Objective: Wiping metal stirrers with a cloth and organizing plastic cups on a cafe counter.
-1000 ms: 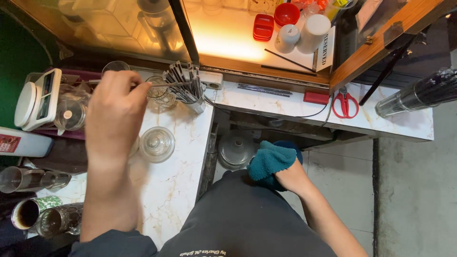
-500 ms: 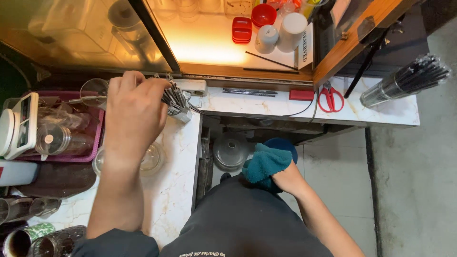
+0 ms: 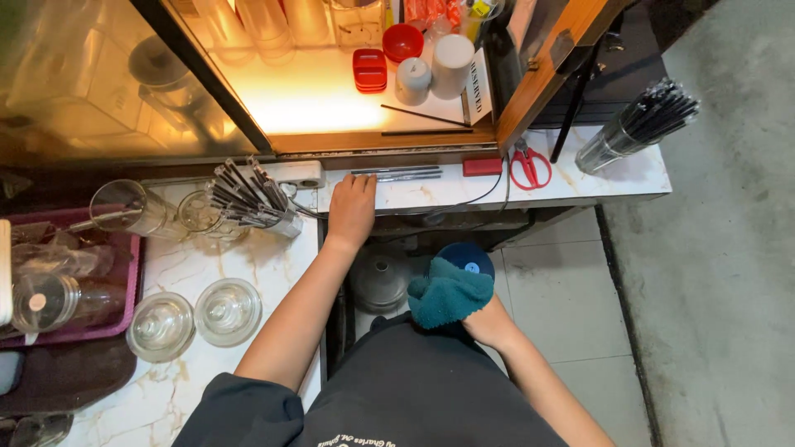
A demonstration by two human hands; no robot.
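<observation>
My left hand (image 3: 352,211) lay flat and empty on the bench (image 3: 431,194) edge. My right hand (image 3: 484,319) held a teal cloth (image 3: 447,291) low by my waist. One careless swing could have knocked the cup of sticks (image 3: 248,203) over.

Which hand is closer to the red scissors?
The left hand. It rests flat on the marble counter edge, with the red scissors farther along the same counter. The right hand is lower down, away from the counter, wrapped in a teal cloth.
</observation>
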